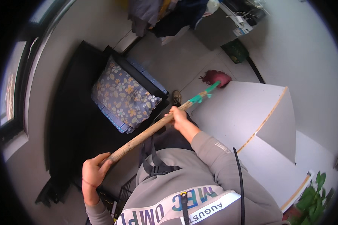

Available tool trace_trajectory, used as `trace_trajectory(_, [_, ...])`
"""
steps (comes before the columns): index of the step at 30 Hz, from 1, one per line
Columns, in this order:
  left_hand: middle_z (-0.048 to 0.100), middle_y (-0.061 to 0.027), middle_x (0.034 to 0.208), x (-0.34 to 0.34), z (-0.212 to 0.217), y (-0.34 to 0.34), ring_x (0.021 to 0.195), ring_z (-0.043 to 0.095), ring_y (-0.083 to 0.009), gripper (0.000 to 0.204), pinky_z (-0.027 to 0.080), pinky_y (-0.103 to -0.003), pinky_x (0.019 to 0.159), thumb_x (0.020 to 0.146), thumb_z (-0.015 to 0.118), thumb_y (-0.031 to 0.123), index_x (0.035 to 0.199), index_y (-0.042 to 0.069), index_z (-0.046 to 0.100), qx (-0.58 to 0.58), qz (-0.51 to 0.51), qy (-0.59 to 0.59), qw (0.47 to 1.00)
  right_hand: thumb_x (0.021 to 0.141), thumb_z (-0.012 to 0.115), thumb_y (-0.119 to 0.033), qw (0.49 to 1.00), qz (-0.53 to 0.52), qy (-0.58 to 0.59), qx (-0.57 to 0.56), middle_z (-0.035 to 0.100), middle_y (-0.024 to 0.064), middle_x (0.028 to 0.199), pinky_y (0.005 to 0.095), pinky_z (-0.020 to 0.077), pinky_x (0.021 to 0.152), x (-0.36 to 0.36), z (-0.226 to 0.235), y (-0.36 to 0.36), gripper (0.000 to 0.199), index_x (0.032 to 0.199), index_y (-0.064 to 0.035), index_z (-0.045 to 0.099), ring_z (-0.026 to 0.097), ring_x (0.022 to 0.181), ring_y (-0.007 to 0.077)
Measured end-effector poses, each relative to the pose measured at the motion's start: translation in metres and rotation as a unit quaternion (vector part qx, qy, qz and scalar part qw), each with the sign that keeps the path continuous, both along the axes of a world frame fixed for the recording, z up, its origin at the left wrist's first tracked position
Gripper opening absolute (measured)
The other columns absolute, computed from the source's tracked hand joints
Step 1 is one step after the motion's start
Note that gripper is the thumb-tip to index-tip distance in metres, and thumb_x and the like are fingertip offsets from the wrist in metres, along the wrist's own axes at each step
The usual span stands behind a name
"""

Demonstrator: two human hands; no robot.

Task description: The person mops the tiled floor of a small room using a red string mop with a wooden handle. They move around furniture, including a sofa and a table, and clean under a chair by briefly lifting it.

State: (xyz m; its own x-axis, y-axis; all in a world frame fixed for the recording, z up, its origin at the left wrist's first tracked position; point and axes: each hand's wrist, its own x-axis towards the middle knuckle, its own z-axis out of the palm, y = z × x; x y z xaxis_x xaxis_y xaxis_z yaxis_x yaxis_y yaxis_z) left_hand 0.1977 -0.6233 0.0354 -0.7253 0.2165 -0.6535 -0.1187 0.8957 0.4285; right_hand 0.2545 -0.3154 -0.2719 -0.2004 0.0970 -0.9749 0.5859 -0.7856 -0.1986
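Note:
A broom with a thick wooden handle (142, 135) runs slantwise across my body. Green tape wraps the handle's lower part, and its dark red bristle head (218, 78) is down on the grey floor, against a white panel. My left hand (95, 170) is closed round the top end of the handle at the lower left. Farther down the shaft, near the middle of the view, my right hand (178, 118) grips it too. Just beyond the right hand a brown shoe (177, 98) shows on the floor.
A black seat carries a flowered cushion (125, 93) on the left. White panels with a wood-coloured edge (264, 123) stand on the right. Clothes (169, 18) hang at the far end, near a dark green dustpan-like object (235, 51). A leafy plant (313, 198) is at the lower right.

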Motion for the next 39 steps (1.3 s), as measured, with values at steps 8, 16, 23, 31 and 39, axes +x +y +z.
trace_trajectory(8, [0.07, -0.0162, 0.08, 0.008, 0.056, 0.045, 0.069, 0.07, -0.0287, 0.03, 0.055, -0.032, 0.064, 0.076, 0.074, 0.012, 0.104, 0.001, 0.07, -0.065, -0.135, 0.114, 0.982, 0.084, 0.06, -0.025, 0.976, 0.042, 0.038, -0.211, 0.064, 0.0063, 0.085, 0.0416, 0.0552, 0.069, 0.024, -0.054, -0.055, 0.018, 0.091, -0.0096, 0.056, 0.069, 0.083, 0.0242])
trace_trajectory(16, [0.069, -0.0205, 0.096, 0.036, 0.01, 0.085, 0.087, 0.068, -0.0362, 0.048, 0.054, -0.039, 0.078, 0.076, 0.074, 0.024, 0.119, 0.004, 0.062, -0.133, -0.131, -0.043, 0.981, 0.076, 0.067, -0.015, 0.996, -0.058, 0.058, -0.035, 0.063, 0.0106, 0.074, 0.0411, 0.056, 0.056, 0.041, -0.072, -0.011, 0.016, 0.081, -0.0024, 0.059, 0.068, 0.063, 0.0279])
trace_trajectory(23, [0.068, -0.024, 0.098, 0.019, -0.006, 0.19, 0.09, 0.069, -0.0363, 0.045, 0.054, -0.037, 0.08, 0.084, 0.068, 0.02, 0.124, 0.001, 0.057, -0.047, -0.03, -0.116, 0.992, 0.076, 0.062, -0.013, 0.999, 0.029, 0.004, 0.032, 0.058, 0.0078, 0.068, 0.0359, 0.0507, 0.049, -0.015, -0.099, 0.124, 0.012, 0.079, -0.004, 0.055, 0.062, 0.057, 0.0208])
trace_trajectory(31, [0.067, -0.0144, 0.095, -0.013, 0.087, 0.218, 0.08, 0.065, -0.0169, 0.044, 0.05, -0.027, 0.073, 0.079, 0.062, 0.003, 0.122, -0.002, 0.058, 0.024, 0.058, 0.007, 0.998, 0.081, 0.062, -0.019, 0.984, 0.046, 0.11, -0.132, 0.059, 0.0063, 0.079, 0.0371, 0.0518, 0.065, -0.108, -0.037, 0.103, 0.015, 0.087, -0.007, 0.055, 0.064, 0.072, 0.0191])
trace_trajectory(39, [0.069, -0.019, 0.1, -0.043, 0.129, 0.255, 0.073, 0.071, -0.0274, 0.029, 0.055, -0.029, 0.057, 0.067, 0.068, -0.007, 0.094, 0.003, 0.068, 0.096, -0.151, 0.359, 0.916, 0.084, 0.058, -0.011, 0.896, -0.117, 0.257, -0.343, 0.055, 0.006, 0.075, 0.0358, 0.0551, 0.074, -0.208, -0.014, 0.046, 0.008, 0.084, -0.006, 0.052, 0.059, 0.07, 0.02])
